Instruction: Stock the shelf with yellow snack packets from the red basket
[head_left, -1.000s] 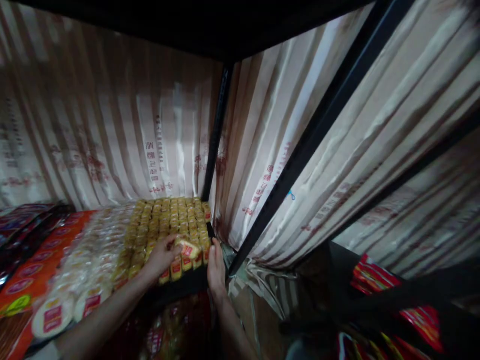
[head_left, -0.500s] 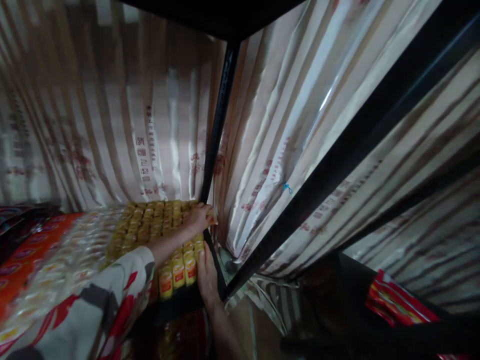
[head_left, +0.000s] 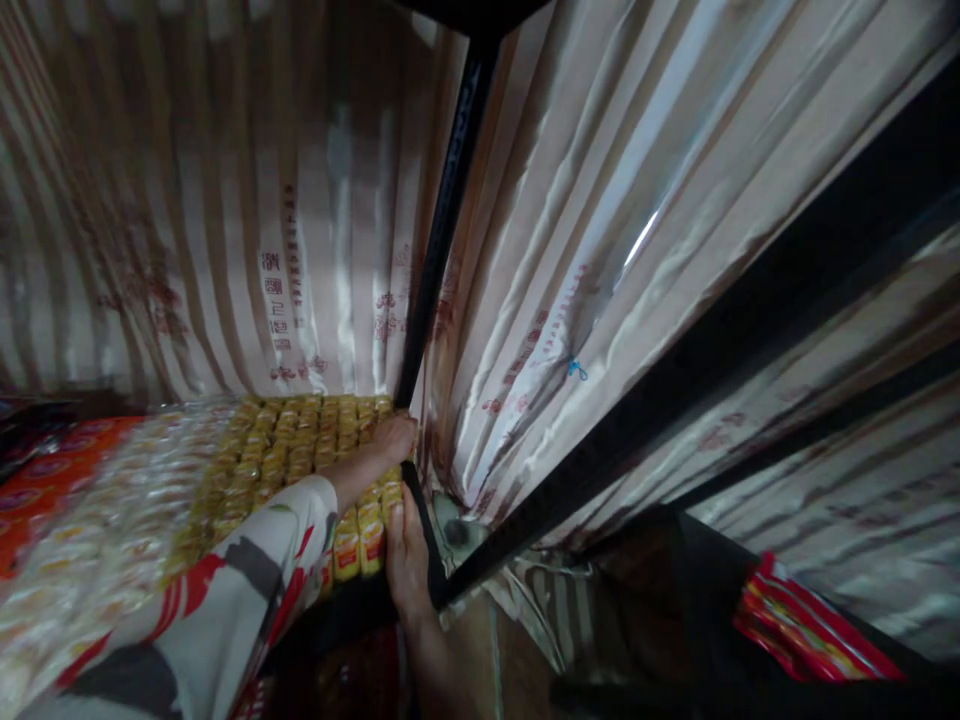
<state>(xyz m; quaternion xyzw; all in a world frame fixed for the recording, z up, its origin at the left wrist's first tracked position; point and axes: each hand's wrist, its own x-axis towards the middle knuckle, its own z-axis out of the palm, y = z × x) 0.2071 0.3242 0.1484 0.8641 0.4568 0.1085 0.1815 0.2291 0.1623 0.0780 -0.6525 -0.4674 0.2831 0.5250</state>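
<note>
Rows of small yellow wrapped packets stand tightly packed on a black shelf, with red-and-white labels on the front ones. My left hand reaches across them to the far right corner, beside the black upright post. Its fingers are curled, and what they hold, if anything, is hidden. My right hand lies along the right side of the packets, fingers stretched out and touching the end row. Its palm faces the packets, inside the shelf's black edge.
Clear-wrapped pale packets and orange packs lie to the left. Pleated cloth hangs behind the shelf. A black diagonal bar runs on the right, and a red packet lies on a lower right surface.
My left hand has shifted slightly left, and the yellow packet at its fingertips no longer shows. The right hand stays along the packets' side. The view has shifted a little.
</note>
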